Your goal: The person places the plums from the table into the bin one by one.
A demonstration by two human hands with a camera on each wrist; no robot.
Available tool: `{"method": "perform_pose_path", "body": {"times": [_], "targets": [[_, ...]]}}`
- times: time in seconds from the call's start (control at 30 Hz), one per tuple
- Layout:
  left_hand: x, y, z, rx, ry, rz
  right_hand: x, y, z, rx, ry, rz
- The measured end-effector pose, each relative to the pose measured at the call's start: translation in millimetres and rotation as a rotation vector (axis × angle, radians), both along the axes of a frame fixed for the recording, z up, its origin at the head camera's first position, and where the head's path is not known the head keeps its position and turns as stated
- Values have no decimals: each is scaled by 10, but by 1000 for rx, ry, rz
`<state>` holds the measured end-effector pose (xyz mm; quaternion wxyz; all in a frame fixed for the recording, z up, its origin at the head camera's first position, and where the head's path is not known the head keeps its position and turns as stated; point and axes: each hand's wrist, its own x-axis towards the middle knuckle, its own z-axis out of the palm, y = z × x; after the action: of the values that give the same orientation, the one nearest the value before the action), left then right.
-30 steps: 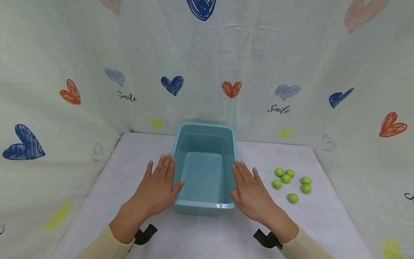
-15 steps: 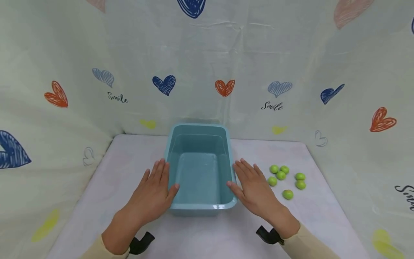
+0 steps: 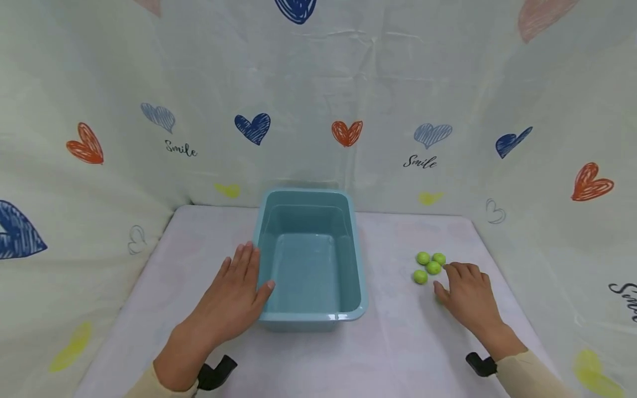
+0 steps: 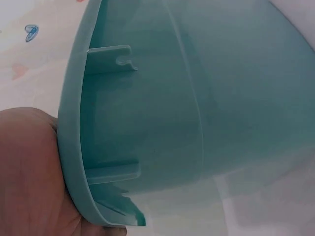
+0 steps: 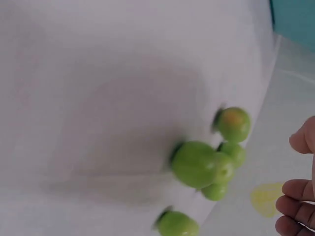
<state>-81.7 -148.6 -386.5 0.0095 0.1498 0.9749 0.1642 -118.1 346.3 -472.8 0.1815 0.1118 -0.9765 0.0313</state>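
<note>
A light blue plastic basin [image 3: 313, 317] stands in the middle of the table, with nothing inside it. My left hand [image 3: 231, 301] rests along its left rim, fingers straight. In the left wrist view that hand [image 4: 29, 172] touches the rim beside the ribbed outer wall [image 4: 147, 123]. Over on the right, my right hand [image 3: 470, 298] hovers above small round green fruits [image 3: 420, 276], fingers loosely bent and holding nothing. The hand hides some of them in the head view. One fruit [image 5: 234, 124] has an orange-brown patch in the right wrist view.
A white cloth [image 3: 388, 354] covers the table. Behind and at both sides hangs a pale curtain [image 3: 298, 72] printed with hearts and "Smile". Black wrist straps [image 3: 216, 373] sit at both cuffs.
My right hand has left the basin's right rim and moved right, over the green fruits. The left hand stays at the basin's left rim. The head view has shifted slightly.
</note>
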Motion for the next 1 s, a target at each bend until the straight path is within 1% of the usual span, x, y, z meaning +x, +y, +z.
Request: {"method": "perform_pose_path", "body": {"times": [0.13, 0.27, 0.4, 0.47, 0.57, 0.67, 0.77, 0.87, 1.0], "targets": [[-13, 3, 14, -2, -6, -1, 19, 239, -171, 51, -37, -11], [-30, 13, 13, 5, -18, -4, 29, 326, -305, 89, -93, -22], [-35, 30, 4, 21, -10, -11, 50, 340, -389, 119, -163, -51], [-38, 35, 2, 27, 2, -17, 59, 346, -416, 130, -181, -60], [-41, 45, -1, 27, 14, -22, 65, 364, -451, 146, -185, -59], [-40, 54, 2, 20, 11, -19, 71, 373, -473, 146, -165, -53], [-40, 56, 6, 16, 0, -20, 44, 361, -440, 122, -96, -38], [-44, 31, 13, 13, -4, -14, -50, 301, -338, 95, -4, -3], [-49, -10, 2, -5, -18, 2, -240, 140, -129, 95, 85, 76]]}}
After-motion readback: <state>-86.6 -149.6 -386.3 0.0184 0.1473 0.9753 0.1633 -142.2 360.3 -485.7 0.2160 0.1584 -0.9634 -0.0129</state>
